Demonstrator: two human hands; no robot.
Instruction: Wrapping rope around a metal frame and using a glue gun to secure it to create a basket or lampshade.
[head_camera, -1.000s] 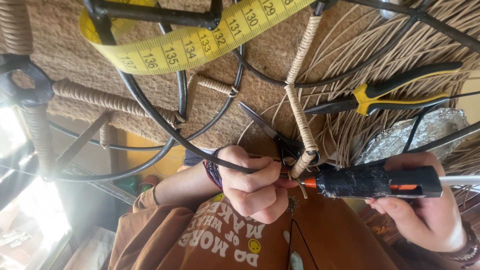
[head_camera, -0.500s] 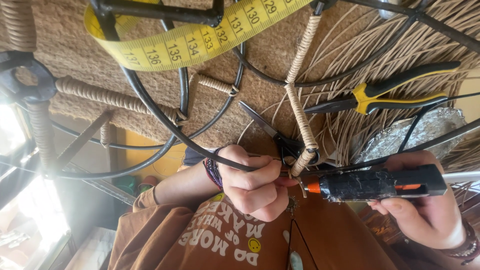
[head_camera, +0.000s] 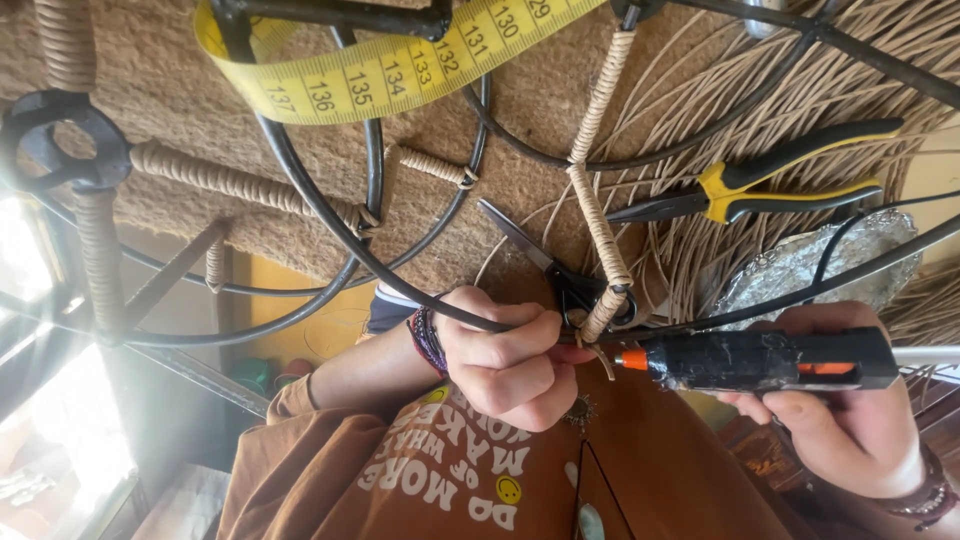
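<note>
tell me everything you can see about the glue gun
The glue gun is black, smeared with dried glue, with an orange nozzle tip and an orange trigger strip. It lies level, nozzle aimed at the end of the cane-wrapped rod. One hand grips it from below; the other hand pinches the wrap beside the tip.

1. I am seeing no packages, signs or screens anywhere around the hands.
2. The nearest thing to a label is lying up and to the left of my left hand (head_camera: 510, 365): a yellow measuring tape (head_camera: 400, 65), a long flat band carrying black markings, slanting across the dark metal frame (head_camera: 310, 200).
</note>
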